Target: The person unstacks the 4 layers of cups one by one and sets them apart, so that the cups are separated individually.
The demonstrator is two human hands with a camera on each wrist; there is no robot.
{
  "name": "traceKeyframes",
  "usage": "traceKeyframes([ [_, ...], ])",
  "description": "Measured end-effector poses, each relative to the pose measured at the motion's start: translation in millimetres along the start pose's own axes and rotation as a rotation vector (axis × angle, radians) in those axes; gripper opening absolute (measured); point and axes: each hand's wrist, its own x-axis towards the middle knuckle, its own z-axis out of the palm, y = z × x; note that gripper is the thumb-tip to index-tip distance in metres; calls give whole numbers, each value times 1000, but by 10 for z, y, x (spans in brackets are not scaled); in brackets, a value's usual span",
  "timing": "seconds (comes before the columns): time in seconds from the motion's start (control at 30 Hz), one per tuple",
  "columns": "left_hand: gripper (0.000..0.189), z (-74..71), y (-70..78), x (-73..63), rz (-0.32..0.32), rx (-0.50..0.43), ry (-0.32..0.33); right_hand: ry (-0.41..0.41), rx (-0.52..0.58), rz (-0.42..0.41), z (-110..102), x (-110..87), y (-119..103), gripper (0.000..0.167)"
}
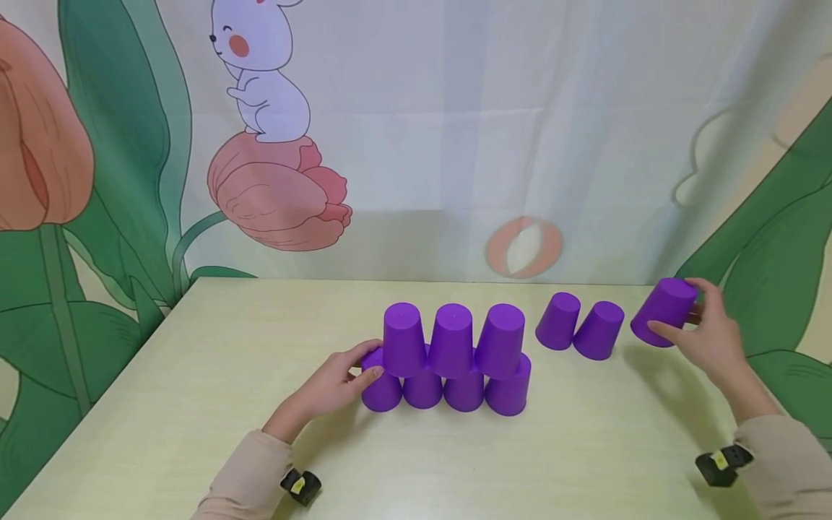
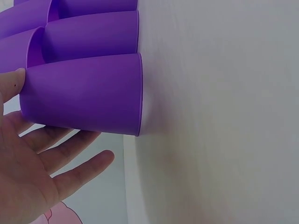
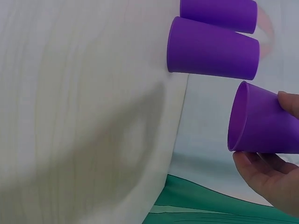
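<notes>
Several upside-down purple cups stand side by side as a bottom row, with three more purple cups (image 1: 453, 339) on top of them. My left hand (image 1: 339, 383) holds the leftmost bottom cup (image 2: 84, 95), thumb on one side near its base and fingers along the other. Its little finger sticks out from the cup in the left wrist view. My right hand (image 1: 710, 334) grips another purple cup (image 3: 266, 121) between thumb and fingers. That cup hangs mouth down and slightly tilted above the table, right of two standing purple cups (image 1: 599, 331).
The pale wood-grain table (image 1: 455, 469) ends at a fabric backdrop (image 1: 403, 245) printed with a rabbit, tulips and leaves. Two upside-down cups stand close together near the back edge, right of the stack. Small black devices (image 1: 302, 486) sit at both wrists.
</notes>
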Motion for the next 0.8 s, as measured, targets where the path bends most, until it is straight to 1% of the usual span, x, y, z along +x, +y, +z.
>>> traceKeyframes([
  [0.3, 41, 4, -8, -5, 1, 6, 5, -15, -38, -28, 105, 6, 67, 88],
  [0.5, 42, 13, -23, -4, -7, -1, 2, -20, -36, -31, 168, 11, 119, 88],
  [0.8, 43, 16, -43, -4, -7, -1, 3, -20, -29, -70, 222, 23, 188, 86],
])
